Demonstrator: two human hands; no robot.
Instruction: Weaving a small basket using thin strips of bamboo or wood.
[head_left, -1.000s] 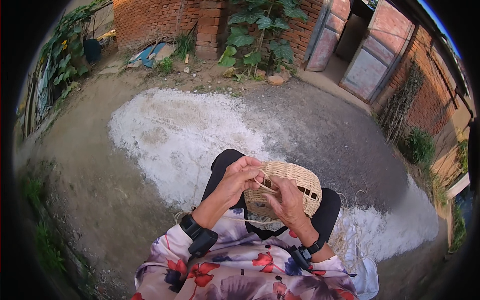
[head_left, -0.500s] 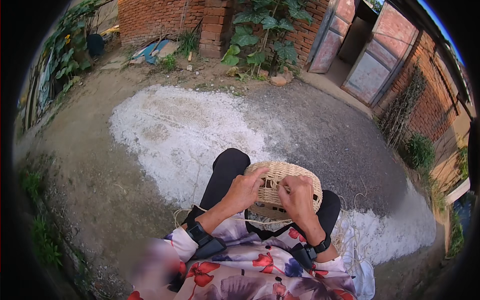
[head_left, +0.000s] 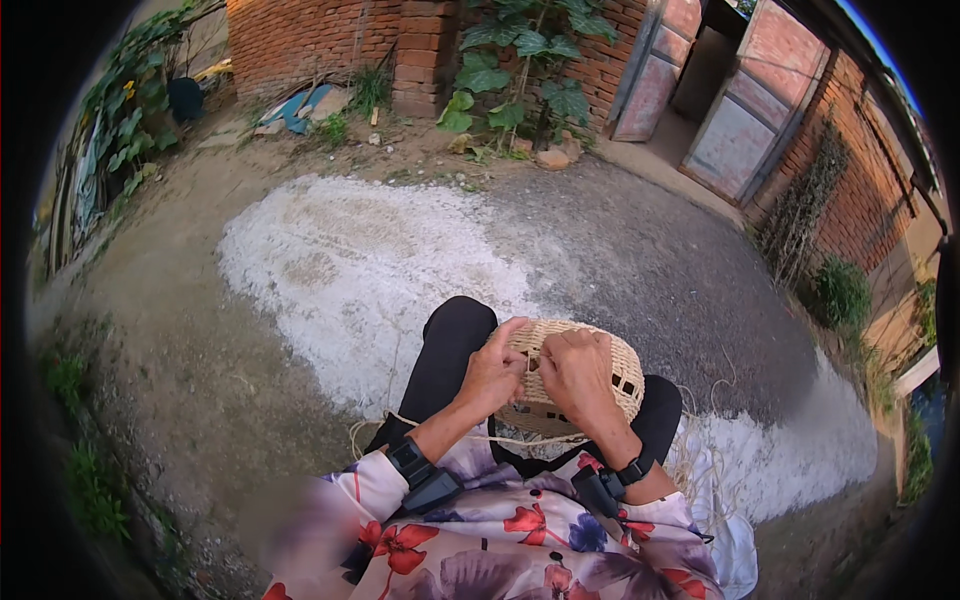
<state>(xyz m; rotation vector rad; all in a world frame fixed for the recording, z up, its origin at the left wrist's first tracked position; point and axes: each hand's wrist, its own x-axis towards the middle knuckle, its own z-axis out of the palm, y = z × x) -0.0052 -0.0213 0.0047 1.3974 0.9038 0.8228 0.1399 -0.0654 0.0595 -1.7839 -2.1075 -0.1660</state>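
A pale woven straw basket (head_left: 628, 362) rests between my knees, with a row of square gaps in its wall. My left hand (head_left: 492, 372) grips the basket's near left side, its index finger lying along the upper weave and the other fingers bent at the wall. Beside it, my right hand (head_left: 578, 372) is closed at the row of gaps, knuckles up, its fingertips close to the left ones. What the right fingers pinch is hidden under the hand. A loose straw cord (head_left: 520, 441) runs below the basket, across my lap and out past my left forearm.
Loose straw strands lie on a white bag (head_left: 732, 555) at my right. White powdery material (head_left: 300, 250) and dark gravel (head_left: 640, 250) cover the ground ahead. Farther off stand a brick wall (head_left: 310, 45), a leafy plant (head_left: 485, 72) and an open metal door (head_left: 745, 110).
My right hand has shifted left and up along the basket wall, closer to my left hand, uncovering gaps at the right. My left hand has risen slightly.
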